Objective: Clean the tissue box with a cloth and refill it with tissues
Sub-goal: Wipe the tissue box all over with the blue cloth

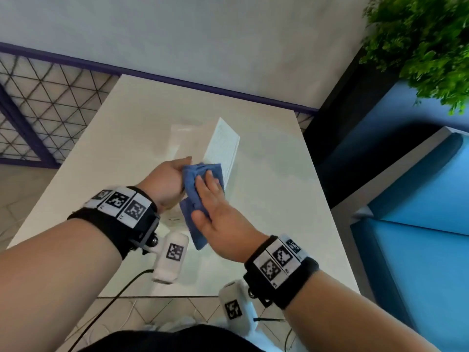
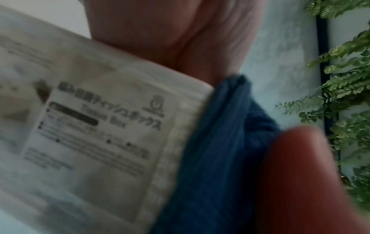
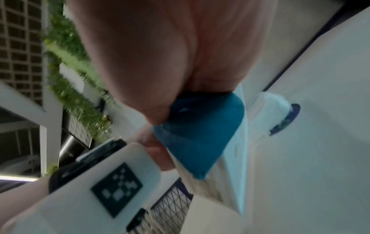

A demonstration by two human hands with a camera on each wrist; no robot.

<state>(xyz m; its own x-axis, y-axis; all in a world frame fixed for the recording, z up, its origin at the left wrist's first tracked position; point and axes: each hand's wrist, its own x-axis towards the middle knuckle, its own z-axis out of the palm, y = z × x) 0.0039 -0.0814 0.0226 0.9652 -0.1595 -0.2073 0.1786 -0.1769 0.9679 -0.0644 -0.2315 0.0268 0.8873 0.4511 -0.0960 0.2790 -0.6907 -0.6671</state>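
My left hand (image 1: 170, 179) grips the white tissue box (image 1: 223, 148) and holds it tipped on its side above the white table (image 1: 266, 237). The left wrist view shows the box's printed label (image 2: 100, 126) close up. A blue cloth (image 1: 200, 171) lies against the box's near side, and my right hand (image 1: 213, 207) presses it there with straight fingers. One corner of the cloth hangs below the right palm. In the right wrist view the cloth (image 3: 196, 134) sits on the ribbed box wall (image 3: 230, 158). A clear tissue pack (image 3: 270, 107) lies on the table behind the box.
A blue bench seat (image 1: 418, 237) runs along the table's right side, with a green plant (image 1: 426, 41) above it. A wire grid fence (image 1: 38, 110) stands to the left and a grey wall behind. A black cable (image 1: 114, 293) hangs from my left wrist over the table's front edge.
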